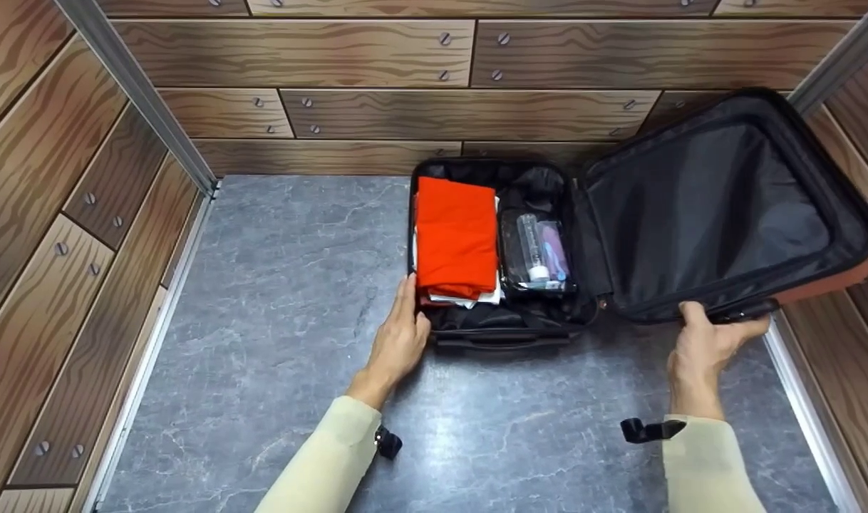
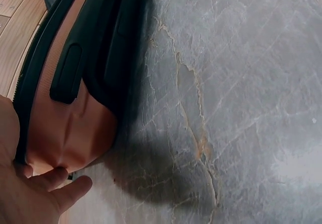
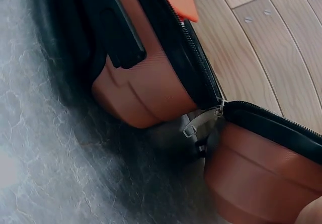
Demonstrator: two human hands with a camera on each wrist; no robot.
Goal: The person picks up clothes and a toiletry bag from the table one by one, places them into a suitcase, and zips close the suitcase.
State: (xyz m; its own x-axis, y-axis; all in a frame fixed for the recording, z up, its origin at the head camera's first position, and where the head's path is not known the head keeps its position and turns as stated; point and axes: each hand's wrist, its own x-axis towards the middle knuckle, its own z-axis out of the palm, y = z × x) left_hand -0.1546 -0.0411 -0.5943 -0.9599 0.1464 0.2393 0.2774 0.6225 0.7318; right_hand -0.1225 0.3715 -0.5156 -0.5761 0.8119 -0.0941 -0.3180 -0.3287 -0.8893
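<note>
An orange-shelled suitcase lies spread wide on the grey floor, its black-lined lid swung out to the right and tilted up. Folded red clothing fills the left of the base, over white cloth. Beside it sits a clear pouch with a bottle and a purple item. My left hand holds the base's front left corner, its fingers against the shell. My right hand grips the lid's front edge near a black handle piece, thumb on the rim and other fingers mostly hidden beneath.
Wood-patterned panels enclose the floor at the back and both sides. Metal strips run along the side edges. Between lid and base, a zipper pull hangs at the hinge corner. Black straps circle both cream sleeves.
</note>
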